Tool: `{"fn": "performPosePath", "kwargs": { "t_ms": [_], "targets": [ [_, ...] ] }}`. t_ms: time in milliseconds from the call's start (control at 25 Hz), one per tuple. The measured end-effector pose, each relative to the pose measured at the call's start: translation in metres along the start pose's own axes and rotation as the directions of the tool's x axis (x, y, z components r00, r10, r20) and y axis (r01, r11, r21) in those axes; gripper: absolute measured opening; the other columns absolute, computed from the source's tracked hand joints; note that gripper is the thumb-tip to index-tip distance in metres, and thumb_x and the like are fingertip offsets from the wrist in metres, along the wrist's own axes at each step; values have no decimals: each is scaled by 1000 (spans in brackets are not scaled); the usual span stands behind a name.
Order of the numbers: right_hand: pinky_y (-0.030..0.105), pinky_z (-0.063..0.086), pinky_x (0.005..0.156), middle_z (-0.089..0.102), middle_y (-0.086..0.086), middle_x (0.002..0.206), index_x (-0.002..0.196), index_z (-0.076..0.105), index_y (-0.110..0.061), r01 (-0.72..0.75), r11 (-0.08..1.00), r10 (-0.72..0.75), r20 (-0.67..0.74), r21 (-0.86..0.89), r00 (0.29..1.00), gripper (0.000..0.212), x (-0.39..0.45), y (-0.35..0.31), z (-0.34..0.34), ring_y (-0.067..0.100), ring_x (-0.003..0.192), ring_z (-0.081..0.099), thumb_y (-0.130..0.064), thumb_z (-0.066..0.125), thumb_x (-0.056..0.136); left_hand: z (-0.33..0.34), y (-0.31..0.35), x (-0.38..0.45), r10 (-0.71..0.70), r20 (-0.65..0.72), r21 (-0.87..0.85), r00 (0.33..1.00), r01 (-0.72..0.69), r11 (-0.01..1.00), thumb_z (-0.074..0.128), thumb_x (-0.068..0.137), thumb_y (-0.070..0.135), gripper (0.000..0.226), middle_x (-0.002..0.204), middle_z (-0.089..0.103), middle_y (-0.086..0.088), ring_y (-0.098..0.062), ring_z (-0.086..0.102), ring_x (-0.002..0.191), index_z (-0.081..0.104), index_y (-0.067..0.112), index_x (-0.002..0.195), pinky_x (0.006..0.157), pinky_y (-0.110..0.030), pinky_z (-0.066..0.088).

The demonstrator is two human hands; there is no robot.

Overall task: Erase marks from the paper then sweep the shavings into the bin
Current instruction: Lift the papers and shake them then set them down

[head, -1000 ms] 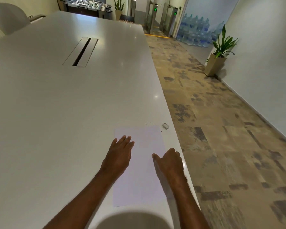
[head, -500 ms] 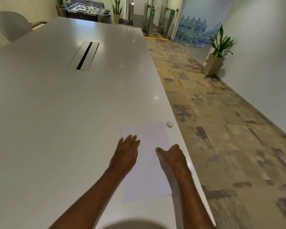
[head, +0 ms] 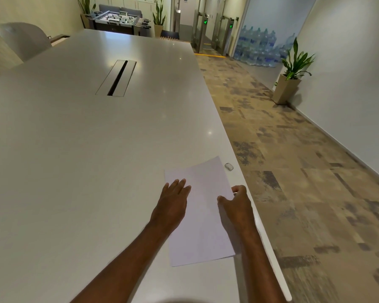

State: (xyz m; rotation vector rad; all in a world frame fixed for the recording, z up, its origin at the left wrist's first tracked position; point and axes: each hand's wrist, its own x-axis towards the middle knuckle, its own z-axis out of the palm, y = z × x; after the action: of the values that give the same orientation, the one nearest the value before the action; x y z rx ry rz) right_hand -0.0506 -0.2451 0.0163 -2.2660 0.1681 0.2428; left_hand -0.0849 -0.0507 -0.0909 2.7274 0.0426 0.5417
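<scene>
A white sheet of paper (head: 202,215) lies near the right edge of the long white table (head: 74,171), turned a little clockwise. My left hand (head: 173,202) rests flat on the sheet's left part, fingers straight. My right hand (head: 236,203) grips the sheet's right edge, with the thumb on top and the fingers curled at the edge. A small grey-white eraser (head: 228,166) sits just past the sheet's far right corner. I see no shavings and no bin.
The table's right edge (head: 249,200) runs close beside my right hand, with patterned carpet floor (head: 304,182) below. A cable slot (head: 116,78) is set in the table's middle. A potted plant (head: 290,84) stands by the right wall.
The paper has slid away from me and turned clockwise, covering the spot where the dark shavings lay. My right hand moved out to the sheet's right edge.
</scene>
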Motion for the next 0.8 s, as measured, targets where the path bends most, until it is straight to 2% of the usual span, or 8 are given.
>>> {"fn": "performPosePath", "kwargs": {
  "t_ms": [120, 200, 280, 360, 400, 480, 640, 800],
  "targets": [
    [26, 47, 83, 68, -4, 117, 125, 54, -21, 162, 987, -159, -70, 26, 985, 34, -16, 3, -7, 20, 104, 68, -21, 75, 98, -12, 7, -4, 1, -139, -122, 990, -18, 992, 45, 106, 25, 51, 165, 27, -8, -24, 25, 153, 34, 18, 156, 123, -47, 25],
    [16, 47, 79, 68, -12, 109, 119, 57, -25, 276, 955, -265, -106, 109, 959, 28, -26, 0, -18, 4, 96, 68, -16, 74, 98, -28, 11, -1, -244, -111, -488, 963, 161, 858, 52, 102, 43, 73, 168, 12, 7, -14, 22, 152, 10, 33, 160, 119, -35, 28],
    [3, 46, 73, 68, -21, 104, 114, 60, -27, 374, 907, -356, -123, 194, 926, 27, -30, -1, -32, -11, 90, 66, -11, 73, 97, -52, 17, 7, -517, 99, -883, 850, 315, 349, 73, 88, 51, 94, 163, 24, 7, -11, 46, 138, 7, 48, 155, 102, -29, 46],
    [4, 50, 74, 73, -21, 104, 114, 65, -25, 431, 856, -408, -141, 285, 902, 26, -28, -2, -42, -11, 92, 68, -9, 74, 96, -71, 18, 14, -450, 332, -942, 829, 316, -114, 77, 86, 47, 88, 155, 44, -5, -18, 62, 124, 22, 40, 155, 91, -35, 55],
    [7, 52, 75, 77, -19, 102, 114, 68, -27, 442, 834, -416, -149, 332, 897, 26, -26, -4, -44, -6, 93, 71, -9, 74, 96, -82, 21, 18, -329, 399, -913, 856, 337, -229, 69, 93, 41, 71, 149, 53, -8, -23, 62, 125, 33, 30, 153, 96, -42, 54],
    [13, 57, 74, 78, -23, 100, 110, 69, -33, 433, 798, -408, -154, 419, 900, 26, -21, -8, -45, 3, 93, 74, -12, 74, 96, -102, 29, 29, -178, 446, -888, 877, 410, -205, 62, 99, 35, 49, 137, 64, -9, -28, 62, 125, 50, 20, 144, 104, -49, 48],
    [24, 62, 82, 80, -13, 106, 113, 72, -28, 417, 715, -383, -185, 561, 905, 26, -14, -16, -45, 12, 97, 77, -9, 72, 96, -140, 36, 54, -267, 364, -917, 892, 394, 67, 72, 84, 48, 54, 117, 75, -7, -29, 71, 110, 65, 15, 127, 100, -48, 52],
    [32, 60, 90, 78, -4, 118, 128, 66, -20, 400, 660, -384, -172, 636, 907, 35, -10, -12, -40, 16, 107, 75, -12, 76, 96, -158, 28, 53, -213, 295, -916, 932, 339, 215, 72, 78, 61, 52, 114, 75, -7, -32, 70, 106, 70, 27, 117, 96, -53, 54]
  ]
}}
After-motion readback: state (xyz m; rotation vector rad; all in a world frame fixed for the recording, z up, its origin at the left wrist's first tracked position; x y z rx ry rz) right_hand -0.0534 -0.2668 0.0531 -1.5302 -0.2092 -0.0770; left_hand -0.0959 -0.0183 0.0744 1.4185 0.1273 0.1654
